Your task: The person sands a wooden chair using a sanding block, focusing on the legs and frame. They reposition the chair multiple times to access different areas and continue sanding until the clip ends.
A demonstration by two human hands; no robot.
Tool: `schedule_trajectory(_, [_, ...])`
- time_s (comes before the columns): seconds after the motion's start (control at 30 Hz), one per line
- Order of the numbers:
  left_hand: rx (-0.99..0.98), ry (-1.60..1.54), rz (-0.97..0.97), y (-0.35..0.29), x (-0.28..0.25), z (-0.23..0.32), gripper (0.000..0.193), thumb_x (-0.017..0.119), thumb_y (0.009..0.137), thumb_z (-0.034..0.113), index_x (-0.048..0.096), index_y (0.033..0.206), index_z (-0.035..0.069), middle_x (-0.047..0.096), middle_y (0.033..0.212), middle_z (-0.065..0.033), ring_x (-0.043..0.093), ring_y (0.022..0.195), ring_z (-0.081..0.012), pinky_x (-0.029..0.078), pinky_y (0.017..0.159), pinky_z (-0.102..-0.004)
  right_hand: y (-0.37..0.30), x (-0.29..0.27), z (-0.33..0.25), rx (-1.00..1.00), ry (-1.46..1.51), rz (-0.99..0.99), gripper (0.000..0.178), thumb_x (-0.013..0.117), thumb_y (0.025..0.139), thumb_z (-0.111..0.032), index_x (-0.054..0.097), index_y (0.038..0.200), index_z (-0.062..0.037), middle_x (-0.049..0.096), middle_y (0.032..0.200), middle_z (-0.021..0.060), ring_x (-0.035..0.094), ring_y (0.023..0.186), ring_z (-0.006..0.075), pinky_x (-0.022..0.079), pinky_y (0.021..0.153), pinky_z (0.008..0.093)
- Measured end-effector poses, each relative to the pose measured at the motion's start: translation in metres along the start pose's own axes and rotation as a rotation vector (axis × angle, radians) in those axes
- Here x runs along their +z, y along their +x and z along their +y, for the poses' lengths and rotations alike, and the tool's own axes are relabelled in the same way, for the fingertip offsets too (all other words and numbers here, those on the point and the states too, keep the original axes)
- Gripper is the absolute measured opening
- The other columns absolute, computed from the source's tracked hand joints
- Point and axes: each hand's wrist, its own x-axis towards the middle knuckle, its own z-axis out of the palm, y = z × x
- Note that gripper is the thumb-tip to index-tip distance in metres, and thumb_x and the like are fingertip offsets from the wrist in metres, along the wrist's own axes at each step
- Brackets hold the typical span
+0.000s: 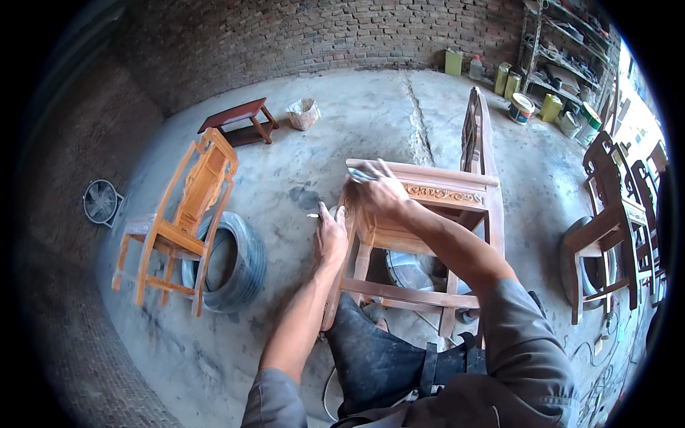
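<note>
The carved chair [394, 241] stands right in front of the person, its tall back on the right and its unpainted wood a pale pinkish brown. At its near left corner, the left hand [332, 232] lies against the frame with the fingers partly curled; a small white bit shows by the fingertips, but whether they grip it I cannot tell. The right hand [384, 191], slightly blurred, is bent over the chair's upper left corner, fingers closed around a small grey-blue piece [362, 175]. A silvery round object [408, 272] shows beneath the chair's frame. Left of the chair, an orange-brown chair [194, 203] stands against a tyre [246, 274]; well to its right are darker chairs [605, 232]. Beyond it to the left sit a low reddish table [235, 114] and a whitish bucket [303, 115]. Farthest behind it rises a brick wall [321, 39].
</note>
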Motion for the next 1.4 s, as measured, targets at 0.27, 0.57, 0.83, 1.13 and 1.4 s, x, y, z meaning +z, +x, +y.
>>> schedule_trajectory(0.27, [0.087,-0.107,-0.003,0.004,0.029,0.013,0.067,0.047,0.1,0.046,0.037,0.146,-0.003,0.051,0.138,-0.0297,0.052,0.125,-0.0438,0.041,0.105,-0.0465,-0.025,0.006,0.015,0.176,-0.087,-0.017,0.045,0.05,0.09,-0.028,0.063,0.127,-0.0071,0.049,0.146,0.0112,0.033,0.142,0.0366,0.015,0.119,0.0586])
schedule_trajectory(0.57, [0.115,0.012,-0.016,0.007,0.018,0.002,0.062,0.045,0.103,0.037,0.033,0.146,-0.006,0.053,0.133,-0.033,0.054,0.12,-0.0463,0.045,0.099,-0.0489,-0.228,-0.152,0.071,0.727,-0.372,-0.22,0.058,0.06,0.085,-0.027,0.052,0.141,-0.0157,0.044,0.151,0.0078,0.031,0.145,0.0349,0.018,0.119,0.0555])
schedule_trajectory(0.83, [0.096,0.03,-0.008,0.012,0.014,-0.015,0.062,0.044,0.103,0.038,0.034,0.146,-0.005,0.052,0.134,-0.0326,0.053,0.12,-0.0463,0.045,0.1,-0.0483,-0.196,-0.144,0.041,0.652,-0.234,-0.242,0.054,0.052,0.089,-0.023,0.049,0.141,-0.0081,0.04,0.154,0.0099,0.029,0.144,0.042,0.016,0.118,0.0612])
schedule_trajectory(1.13, [0.078,0.007,-0.006,0.011,0.018,-0.011,0.063,0.046,0.102,0.038,0.034,0.146,-0.005,0.05,0.136,-0.0319,0.052,0.124,-0.0448,0.043,0.103,-0.0465,-0.121,-0.082,0.0,0.437,-0.217,-0.374,0.055,0.043,0.091,-0.021,0.047,0.144,-0.0075,0.028,0.161,0.0074,0.019,0.149,0.0393,0.008,0.121,0.0557])
schedule_trajectory(1.4, [-0.005,-0.007,-0.048,0.008,0.013,0.008,0.064,0.045,0.102,0.043,0.035,0.145,-0.004,0.056,0.129,-0.0328,0.055,0.119,-0.0458,0.045,0.099,-0.0481,-0.082,-0.066,-0.026,0.502,-0.036,-0.263,0.052,0.046,0.092,-0.023,0.051,0.142,-0.0096,0.033,0.158,0.0108,0.019,0.148,0.0404,0.007,0.121,0.0571])
